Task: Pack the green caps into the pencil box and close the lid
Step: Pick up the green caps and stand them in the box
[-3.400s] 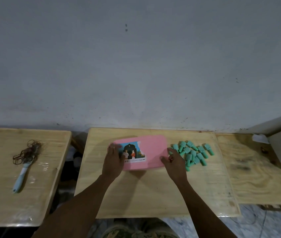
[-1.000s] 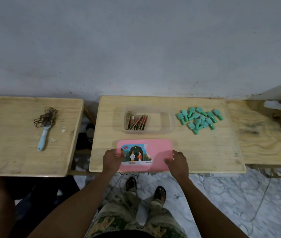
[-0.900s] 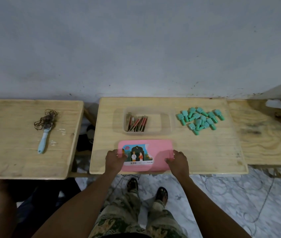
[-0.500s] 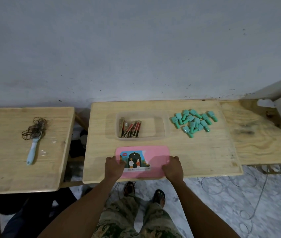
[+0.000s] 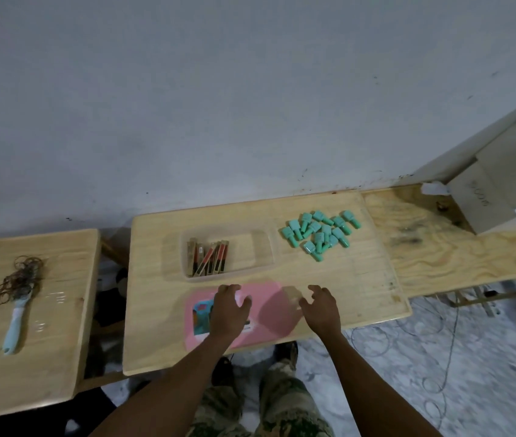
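Observation:
The clear pencil box (image 5: 263, 247) sits open on the middle wooden table (image 5: 373, 279), with several small brown and red sticks (image 5: 207, 257) at its left end. Its pink lid (image 5: 269, 313) lies flat in front of it near the table's front edge. A pile of several green caps (image 5: 321, 233) lies to the right of the box. My left hand (image 5: 228, 309) hovers over the lid's picture, fingers spread. My right hand (image 5: 321, 305) is just right of the lid, fingers apart and holding nothing.
A second wooden table (image 5: 61, 342) on the left carries a bundle of rubber bands (image 5: 18, 279) and a light blue brush (image 5: 15, 323). A plywood board (image 5: 458, 247) joins on the right, with a cardboard box (image 5: 483, 203) at its far end. Cables lie on the floor.
The lid came off the box and was set down in front of it. Since half a second ago both hands have let go of the lid's ends and lifted, fingers spreading.

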